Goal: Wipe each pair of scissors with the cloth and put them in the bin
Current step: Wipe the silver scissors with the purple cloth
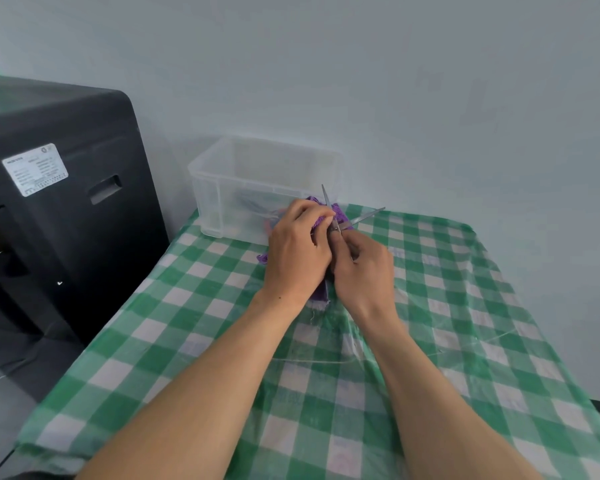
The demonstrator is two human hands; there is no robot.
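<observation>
Left hand [300, 251] grips the cloth [341, 213] around open scissors [364, 217] held by right hand [364, 268].

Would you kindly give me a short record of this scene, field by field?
left hand: grips purple cloth against the scissors
right hand: holds scissors, blades spread open
bin: translucent, just behind the hands; contents blurred
surface: green checked tablecloth
left of table: black machine

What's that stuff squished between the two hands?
The purple cloth and the scissors, blades apart, gripped between the left hand and right hand. It shows in the head view.
</observation>
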